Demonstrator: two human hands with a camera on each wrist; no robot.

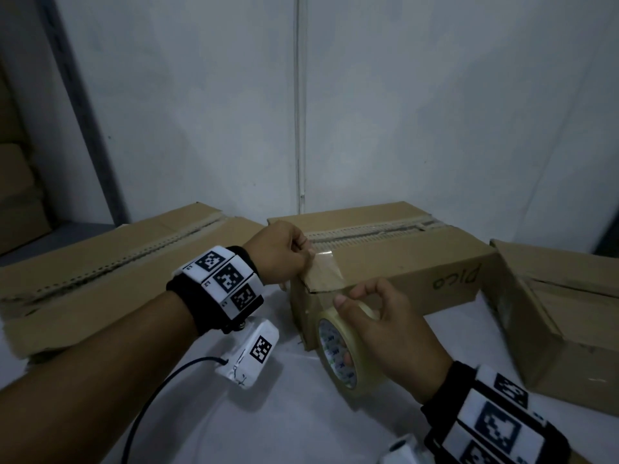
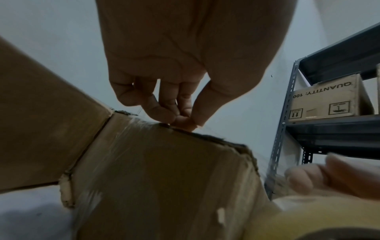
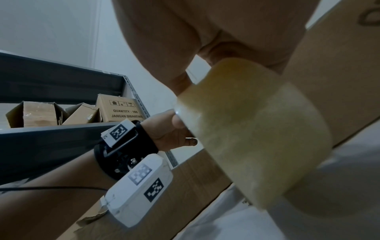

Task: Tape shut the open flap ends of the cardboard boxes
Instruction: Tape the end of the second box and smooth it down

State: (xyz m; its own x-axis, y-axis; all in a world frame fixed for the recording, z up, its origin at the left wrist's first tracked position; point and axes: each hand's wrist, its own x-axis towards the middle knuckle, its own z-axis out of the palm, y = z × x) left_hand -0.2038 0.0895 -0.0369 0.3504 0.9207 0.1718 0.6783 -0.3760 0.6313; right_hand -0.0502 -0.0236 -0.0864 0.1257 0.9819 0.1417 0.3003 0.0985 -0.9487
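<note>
Nearest, at the lower centre of the head view, the right hand point(image 1: 385, 329) grips the tape roll point(image 1: 348, 353), fingers hooked through its core and thumb over the rim, holding it on edge just above the white desk point(image 1: 284, 423). From the roll a clear strip of tape point(image 1: 323, 271) runs up over the near end of the middle box point(image 1: 395, 266), which lies lengthwise at the centre of the frame. At the strip's far end the left hand point(image 1: 284, 252) pinches the tape against the box's top edge, fingertips point(image 2: 180, 120) bunched on the corner in the left wrist view. The box looks light and fairly stiff, though its torn flap edges seem soft, so I would steady it by pressing on the top near the end. The tape looks thin, slick and clingy; it is best held taut by the roll's core. Further off, a second box point(image 1: 110, 269) lies at the left and a third box point(image 1: 562, 319) at the right, against the pale wall point(image 1: 435, 112).
</note>
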